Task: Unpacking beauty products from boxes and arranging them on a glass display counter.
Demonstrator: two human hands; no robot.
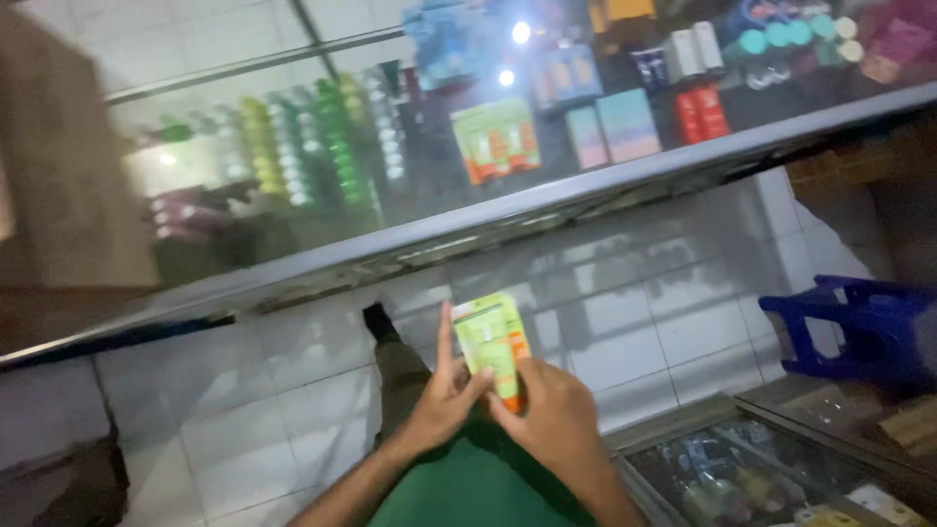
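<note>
Both hands grip small green-and-orange box [496, 346] above white tiled floor [293, 390]. Right hand [551, 420] clasps box's lower end; left hand [444, 390] steadies its side, forefinger raised. Glass display case [547, 210] stands beyond box; blue stool [859, 327] right of box.

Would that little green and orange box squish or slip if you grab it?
The green and orange box looks like thin card, so it likely dents if squeezed. It seems light: the right hand and left hand hold it by fingertips. Its flat sides probably won't roll.
</note>
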